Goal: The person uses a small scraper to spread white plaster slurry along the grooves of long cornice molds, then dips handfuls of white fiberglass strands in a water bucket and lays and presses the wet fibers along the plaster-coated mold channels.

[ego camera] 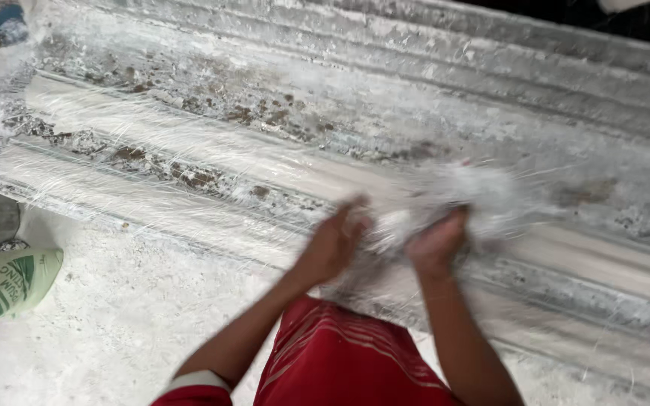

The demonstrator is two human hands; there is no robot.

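Nearest the camera, a red garment (340,361) is seen between two bare forearms reaching up and away. The left hand (332,244) is blurred with motion; its fingers look curled toward a clump of white fibre (445,203), but whether they are closed on it cannot be told. The right hand (438,244) is placed just beside it, under and against the same clump, and the fingers are hidden by the fibre, so its grip cannot be told either. The clump is caught between the two hands and spreads up and to the right of them, so the right hand is the nearer to its bulk. Beyond the hands, long white strands are laid across a corrugated sheet (581,113), whose ridges run from upper left to lower right; the strands lie roughly along those ridges. Far off to the left, a green and white sack (5,282) is seen on the dusty floor (114,316).
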